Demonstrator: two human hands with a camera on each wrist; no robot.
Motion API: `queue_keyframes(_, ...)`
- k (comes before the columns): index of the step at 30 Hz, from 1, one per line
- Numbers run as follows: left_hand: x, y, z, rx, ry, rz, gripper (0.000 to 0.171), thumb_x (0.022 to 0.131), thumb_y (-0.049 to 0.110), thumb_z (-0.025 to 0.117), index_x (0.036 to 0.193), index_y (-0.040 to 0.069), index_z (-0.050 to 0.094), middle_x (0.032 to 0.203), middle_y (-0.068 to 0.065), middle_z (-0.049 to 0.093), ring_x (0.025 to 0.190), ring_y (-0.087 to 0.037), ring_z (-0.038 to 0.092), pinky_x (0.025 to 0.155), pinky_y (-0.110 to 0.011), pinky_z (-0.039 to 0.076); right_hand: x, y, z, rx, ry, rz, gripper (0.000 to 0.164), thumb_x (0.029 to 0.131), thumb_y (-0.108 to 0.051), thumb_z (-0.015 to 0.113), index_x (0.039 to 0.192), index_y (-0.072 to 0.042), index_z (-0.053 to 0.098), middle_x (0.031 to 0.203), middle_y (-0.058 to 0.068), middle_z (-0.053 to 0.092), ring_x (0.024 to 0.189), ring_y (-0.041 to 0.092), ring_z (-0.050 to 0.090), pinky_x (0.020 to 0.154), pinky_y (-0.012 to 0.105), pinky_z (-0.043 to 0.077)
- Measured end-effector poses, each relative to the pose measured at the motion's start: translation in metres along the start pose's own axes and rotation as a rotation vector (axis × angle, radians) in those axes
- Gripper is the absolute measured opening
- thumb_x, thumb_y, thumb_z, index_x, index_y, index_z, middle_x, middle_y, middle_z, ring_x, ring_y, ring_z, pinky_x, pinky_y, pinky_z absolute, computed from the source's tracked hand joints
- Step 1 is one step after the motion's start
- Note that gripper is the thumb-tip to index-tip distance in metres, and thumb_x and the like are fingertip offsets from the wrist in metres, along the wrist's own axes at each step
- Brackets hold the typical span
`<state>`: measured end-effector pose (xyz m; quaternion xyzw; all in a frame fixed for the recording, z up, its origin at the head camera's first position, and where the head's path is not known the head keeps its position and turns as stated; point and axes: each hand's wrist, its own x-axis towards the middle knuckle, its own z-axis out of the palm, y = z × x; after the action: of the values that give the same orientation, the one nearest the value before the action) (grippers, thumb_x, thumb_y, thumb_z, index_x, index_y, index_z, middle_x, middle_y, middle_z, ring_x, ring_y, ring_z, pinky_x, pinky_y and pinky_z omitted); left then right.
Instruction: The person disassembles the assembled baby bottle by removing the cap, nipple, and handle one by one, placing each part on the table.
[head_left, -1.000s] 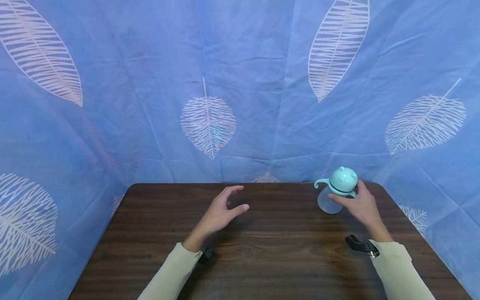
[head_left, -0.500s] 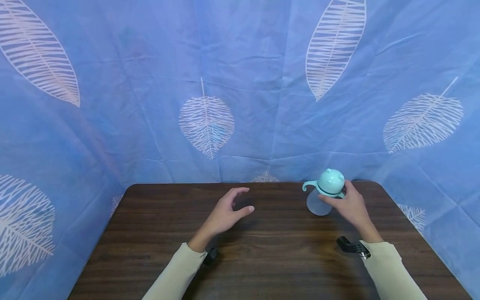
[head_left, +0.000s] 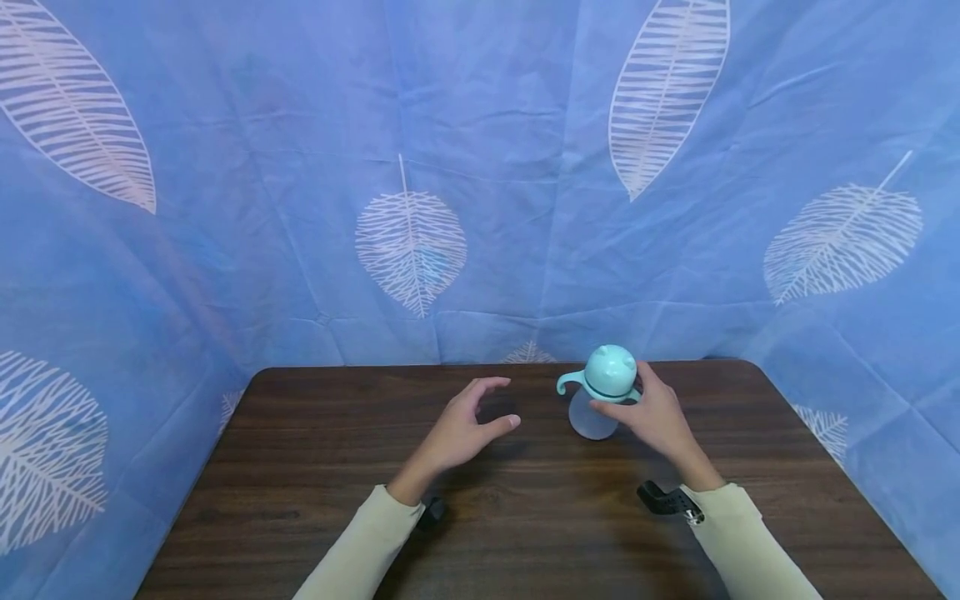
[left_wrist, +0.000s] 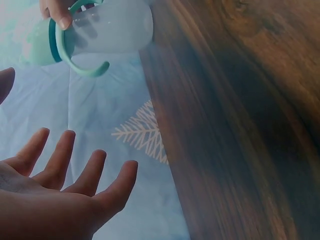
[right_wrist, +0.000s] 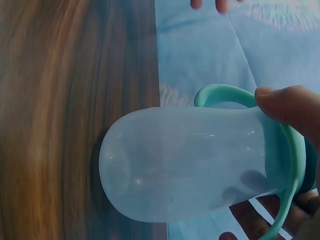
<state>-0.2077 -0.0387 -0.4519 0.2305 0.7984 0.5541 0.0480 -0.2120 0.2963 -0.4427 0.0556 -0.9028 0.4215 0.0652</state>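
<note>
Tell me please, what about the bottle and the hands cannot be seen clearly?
Head view: right handle of the bottle, partly behind the right hand.
Left wrist view: left thumb, cut off by the left edge.
Right wrist view: top of the lid, past the right edge.

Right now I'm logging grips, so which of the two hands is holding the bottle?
The right hand: it grips the bottle just below the turquoise lid. The left hand is apart from it and holds nothing.

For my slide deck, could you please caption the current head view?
Right hand holding a teal-topped bottle at a dark table, empty left hand nearby, before a blue leaf-print cloth.
</note>
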Motion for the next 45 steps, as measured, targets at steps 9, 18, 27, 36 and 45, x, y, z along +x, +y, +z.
queue_keyframes(9, 0.004, 0.002, 0.007, 0.02, -0.012, 0.011, 0.061, 0.105, 0.029, 0.076, 0.159, 0.009, 0.055, 0.16, -0.014, 0.055, 0.151, -0.043, 0.048, 0.118, -0.065, 0.043, -0.001, -0.015, 0.022, 0.025, -0.02, -0.06, 0.089, 0.094, -0.028, 0.092, 0.16, 0.004, 0.043, 0.151, 0.032, 0.058, 0.139, 0.052, 0.057, 0.104, 0.071, 0.05)
queue_keyframes(18, 0.009, 0.003, 0.014, 0.041, -0.003, 0.022, 0.063, 0.104, 0.029, 0.078, 0.158, 0.008, 0.055, 0.159, -0.013, 0.056, 0.15, -0.04, 0.05, 0.119, -0.063, 0.042, -0.001, -0.028, 0.04, 0.045, -0.024, -0.138, 0.088, 0.091, -0.023, 0.094, 0.159, 0.003, 0.046, 0.149, 0.029, 0.061, 0.137, 0.049, 0.06, 0.105, 0.071, 0.05)
queue_keyframes(27, 0.009, 0.005, 0.018, 0.036, 0.027, 0.036, 0.067, 0.103, 0.035, 0.08, 0.159, 0.008, 0.054, 0.156, -0.011, 0.058, 0.148, -0.035, 0.052, 0.12, -0.063, 0.041, -0.003, -0.04, 0.061, 0.092, -0.055, -0.213, 0.083, 0.089, -0.019, 0.096, 0.155, 0.003, 0.051, 0.144, 0.025, 0.066, 0.131, 0.045, 0.065, 0.103, 0.068, 0.053)
queue_keyframes(36, 0.0, 0.001, 0.021, -0.035, 0.099, 0.045, 0.066, 0.102, 0.034, 0.082, 0.158, 0.01, 0.057, 0.151, -0.008, 0.062, 0.138, -0.03, 0.06, 0.11, -0.06, 0.049, -0.007, -0.051, 0.077, 0.127, -0.087, -0.217, 0.076, 0.09, -0.016, 0.093, 0.153, 0.002, 0.055, 0.138, 0.022, 0.069, 0.123, 0.043, 0.068, 0.097, 0.064, 0.057)
queue_keyframes(45, -0.006, -0.004, 0.018, -0.075, 0.15, 0.046, 0.063, 0.102, 0.031, 0.083, 0.155, 0.009, 0.059, 0.149, -0.011, 0.065, 0.134, -0.031, 0.062, 0.108, -0.062, 0.051, -0.006, -0.056, 0.086, 0.14, -0.107, -0.235, 0.076, 0.09, -0.021, 0.095, 0.153, -0.002, 0.056, 0.137, 0.016, 0.07, 0.12, 0.037, 0.069, 0.095, 0.059, 0.058)
